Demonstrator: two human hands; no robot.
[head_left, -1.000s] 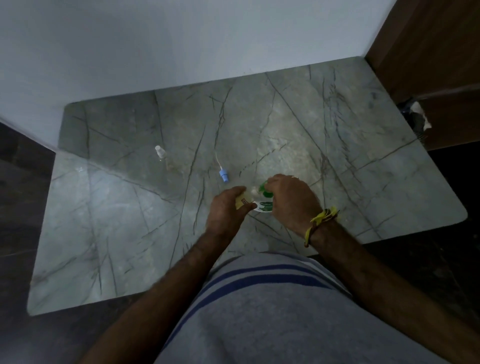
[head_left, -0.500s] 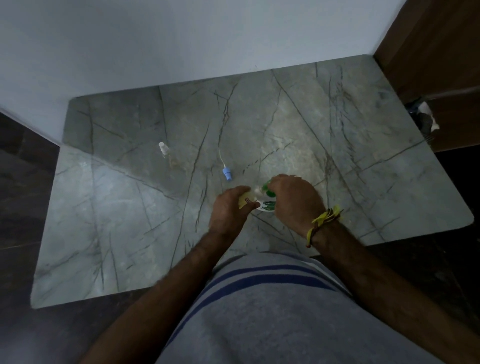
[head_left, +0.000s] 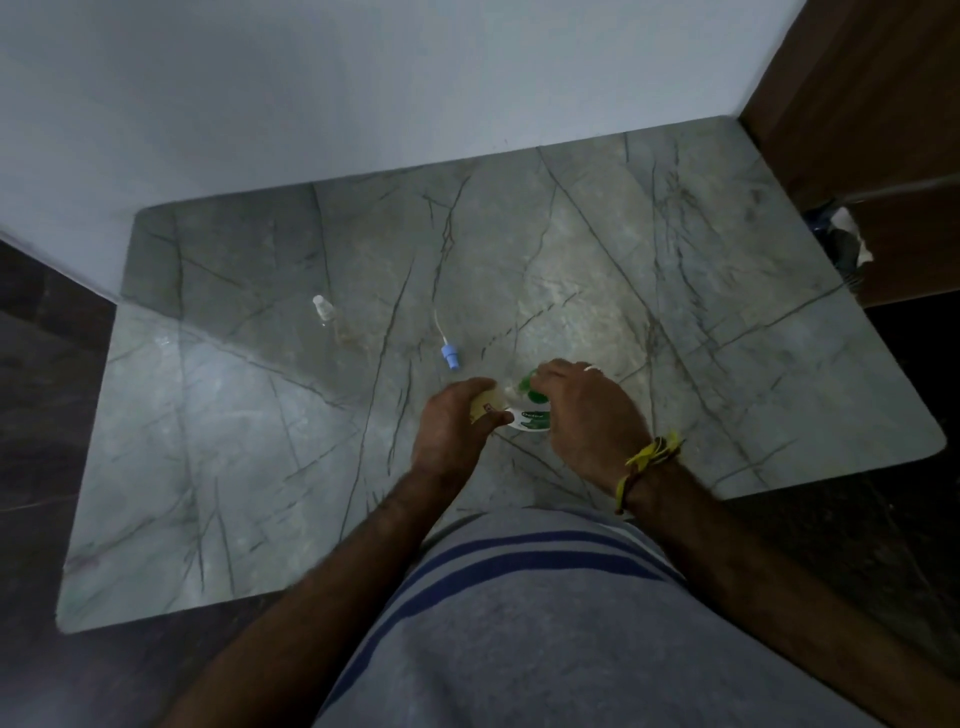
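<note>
A small clear bottle (head_left: 525, 415) with a white and green label and a green top stands on the grey marble table (head_left: 260, 467), near its front edge. My left hand (head_left: 457, 421) grips the bottle's left side, where a yellowish label shows. My right hand (head_left: 587, 415) curls over the green top, fingers pinching it. Most of the bottle is hidden by both hands.
A blue pump nozzle with a thin white tube (head_left: 450, 353) lies just beyond my left hand. A small clear vial with a white cap (head_left: 322, 306) stands further left. A white wall runs behind the table, and a wooden door (head_left: 883, 130) stands at right.
Both hands stay on the bottle in the same grip. The view shifted slightly; nothing on the table moved.
</note>
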